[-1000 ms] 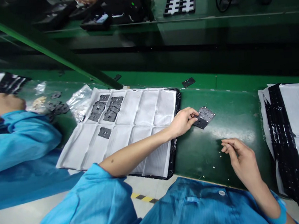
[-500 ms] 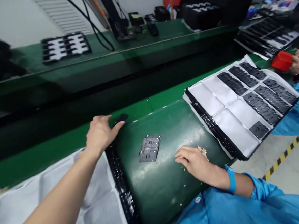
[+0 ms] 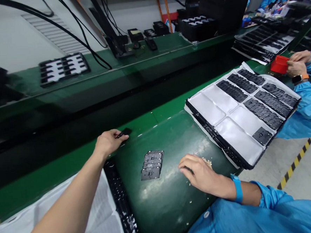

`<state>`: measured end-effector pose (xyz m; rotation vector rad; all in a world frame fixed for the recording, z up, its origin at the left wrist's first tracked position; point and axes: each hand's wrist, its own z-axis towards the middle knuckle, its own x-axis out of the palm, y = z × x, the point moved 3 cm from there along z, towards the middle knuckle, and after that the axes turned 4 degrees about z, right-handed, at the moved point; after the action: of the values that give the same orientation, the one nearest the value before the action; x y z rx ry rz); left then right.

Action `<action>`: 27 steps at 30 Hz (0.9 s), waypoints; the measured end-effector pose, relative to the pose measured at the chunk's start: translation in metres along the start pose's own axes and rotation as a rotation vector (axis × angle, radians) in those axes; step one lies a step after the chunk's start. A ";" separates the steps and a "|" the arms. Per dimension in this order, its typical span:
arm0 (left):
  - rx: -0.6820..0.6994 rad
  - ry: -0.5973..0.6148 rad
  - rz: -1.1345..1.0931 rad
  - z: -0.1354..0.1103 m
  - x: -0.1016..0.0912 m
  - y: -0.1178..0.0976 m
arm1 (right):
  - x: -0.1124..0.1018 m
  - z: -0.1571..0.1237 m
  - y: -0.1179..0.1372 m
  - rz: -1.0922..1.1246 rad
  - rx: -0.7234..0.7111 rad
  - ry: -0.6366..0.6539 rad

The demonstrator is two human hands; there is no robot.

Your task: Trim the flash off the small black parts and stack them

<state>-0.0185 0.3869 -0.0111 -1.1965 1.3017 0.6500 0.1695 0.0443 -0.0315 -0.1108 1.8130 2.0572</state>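
My left hand (image 3: 107,143) has its thumb and fingers pinched on a small dark plate (image 3: 126,132) at the far edge of the green work surface. Closer in, several thin black plates (image 3: 152,166) lie overlapped in a short row between my hands. My right hand (image 3: 199,171) hovers low over the surface, fingers curled with their tips together; whether a small piece is between them I cannot make out. Just beyond its knuckles lies a little heap of tiny beige pieces (image 3: 208,162), with a few scattered nearer my body.
A white-lined tray (image 3: 242,134) on the right holds rows of black plates in some compartments. Another pale-lined tray (image 3: 98,211) lies at lower left. Past the right tray, a co-worker's hands (image 3: 297,65) hold a red box (image 3: 279,64). A raised green shelf (image 3: 126,63) runs behind.
My left thumb and fingers have closed on the dark plate, which they were only reaching beside before. The right hand keeps its curled pose. The whole view has shifted slightly.
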 end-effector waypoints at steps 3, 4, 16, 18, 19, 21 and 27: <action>0.284 -0.132 -0.087 -0.042 -0.003 -0.039 | -0.002 0.004 0.004 0.127 0.053 -0.026; 0.412 -0.163 -0.119 -0.063 -0.002 -0.056 | -0.003 0.007 0.004 0.182 0.080 -0.032; 0.941 -0.313 -0.142 -0.204 0.019 -0.124 | -0.012 0.020 0.022 0.708 0.296 0.051; 0.843 -0.188 -0.266 -0.209 0.016 -0.123 | -0.019 0.015 0.027 0.636 0.286 -0.010; 0.772 -0.118 -0.368 -0.212 0.014 -0.124 | -0.022 0.013 0.030 0.588 0.275 -0.038; 0.595 0.022 -0.617 -0.214 0.012 -0.125 | -0.029 0.010 0.035 0.504 0.237 -0.073; 0.238 0.318 -1.074 -0.218 0.021 -0.128 | -0.036 0.008 0.046 0.336 0.161 -0.035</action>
<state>0.0206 0.1417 0.0402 -1.5967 0.7590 -0.4721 0.1886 0.0395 0.0238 0.2913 2.0813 2.0984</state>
